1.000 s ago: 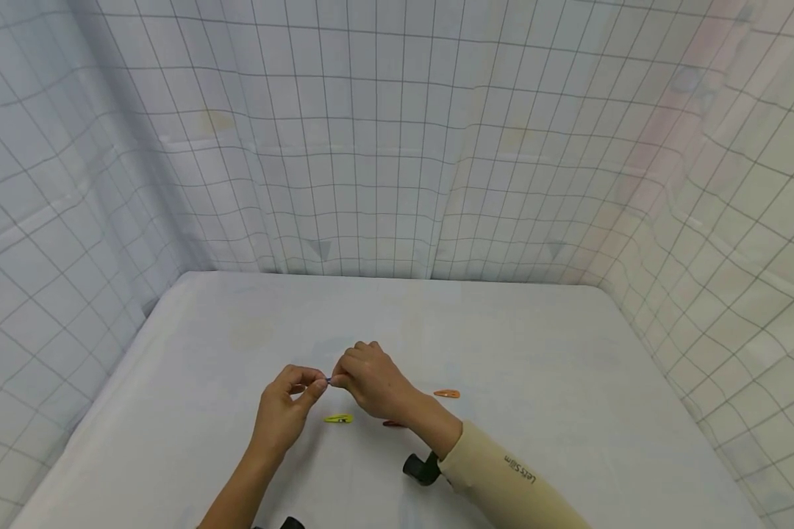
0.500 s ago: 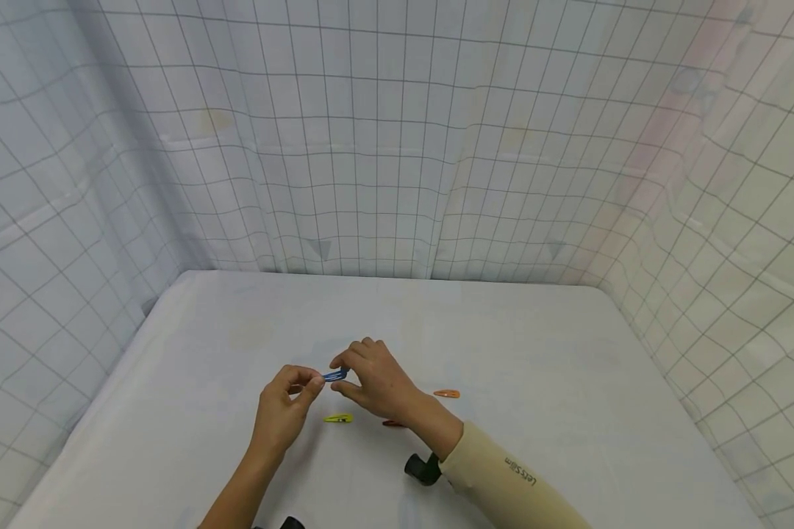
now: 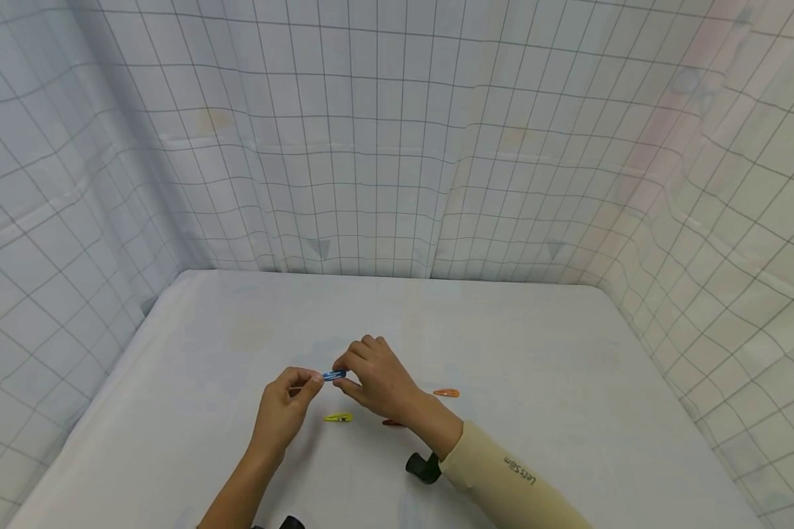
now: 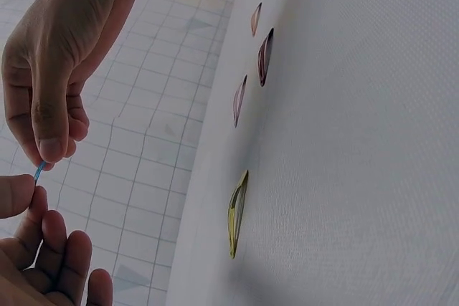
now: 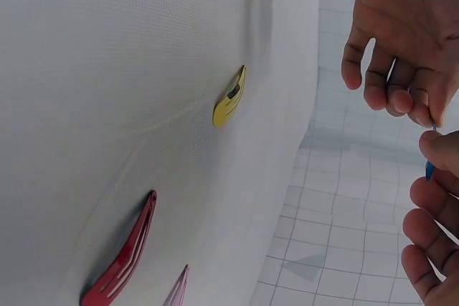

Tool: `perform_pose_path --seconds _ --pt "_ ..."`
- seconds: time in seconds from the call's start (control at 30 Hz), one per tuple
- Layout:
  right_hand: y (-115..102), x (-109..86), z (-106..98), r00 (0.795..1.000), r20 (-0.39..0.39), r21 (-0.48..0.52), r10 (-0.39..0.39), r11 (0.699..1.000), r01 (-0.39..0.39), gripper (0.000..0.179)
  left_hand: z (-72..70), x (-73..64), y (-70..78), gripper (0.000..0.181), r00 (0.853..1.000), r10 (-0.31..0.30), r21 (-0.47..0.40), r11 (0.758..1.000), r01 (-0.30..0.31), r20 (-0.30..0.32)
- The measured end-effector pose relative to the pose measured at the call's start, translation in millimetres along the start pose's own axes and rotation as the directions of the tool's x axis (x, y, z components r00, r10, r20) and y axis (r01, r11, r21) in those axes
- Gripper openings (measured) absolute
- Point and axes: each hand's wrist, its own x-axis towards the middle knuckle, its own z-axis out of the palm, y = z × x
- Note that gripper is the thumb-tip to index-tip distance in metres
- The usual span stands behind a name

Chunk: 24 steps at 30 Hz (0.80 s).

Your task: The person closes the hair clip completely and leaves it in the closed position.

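Note:
A small blue snap hair clip (image 3: 334, 375) is stretched between both hands above the table. My left hand (image 3: 283, 410) pinches its left end between thumb and forefinger; the other fingers are loosely bent. At the other end, my right hand (image 3: 377, 378) has its thumb and forefinger on the clip, and in the right wrist view the blue tip (image 5: 429, 170) shows below the thumb. Under the hands a yellow hair clip (image 3: 338, 417) lies on the table. A red hair clip (image 3: 392, 422) is partly hidden by the right forearm, and an orange hair clip (image 3: 446, 393) lies beyond it.
A pink hair clip (image 5: 178, 288) lies beside the red one in the right wrist view. The white-covered table (image 3: 516, 338) is enclosed by grid-patterned curtains (image 3: 397, 147). A black wrist-camera mount (image 3: 423, 467) sits under the right sleeve.
My right fingers first covered the blue clip, then parted and showed it; now they are closed again on its right end. My left hand has kept its pinch and barely moved.

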Motion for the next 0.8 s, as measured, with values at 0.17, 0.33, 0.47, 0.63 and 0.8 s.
perform_pose_path --seconds 0.17,0.33,0.47,0.63,0.8 --pt "2 0.1 5 0.999 0.018 0.011 0.047 0.999 -0.047 0.018 -1.3 1.4 -3.6 0.030 0.999 0.011 -0.022 1.000 -0.012 -0.040" --pt "6 0.0 11 0.967 0.143 0.025 0.212 0.976 -0.218 0.016 -2.7 1.3 -4.8 0.034 0.995 0.018 -0.016 1.000 -0.019 -0.103" --pt "8 1.4 18 0.915 0.250 0.019 0.317 0.943 -0.332 0.014 -3.2 0.6 -5.6 0.031 0.993 0.017 -0.009 1.000 -0.018 -0.117" --pt "9 4.2 29 0.837 0.372 -0.031 0.401 0.907 -0.420 0.014 -3.8 -0.5 -6.0 0.028 0.993 0.028 -0.014 0.999 -0.030 -0.116" --pt "9 3.2 37 0.776 0.458 -0.100 0.434 0.892 -0.441 0.011 -4.8 -1.6 -5.8 0.026 0.992 0.047 -0.012 0.999 -0.049 -0.117"
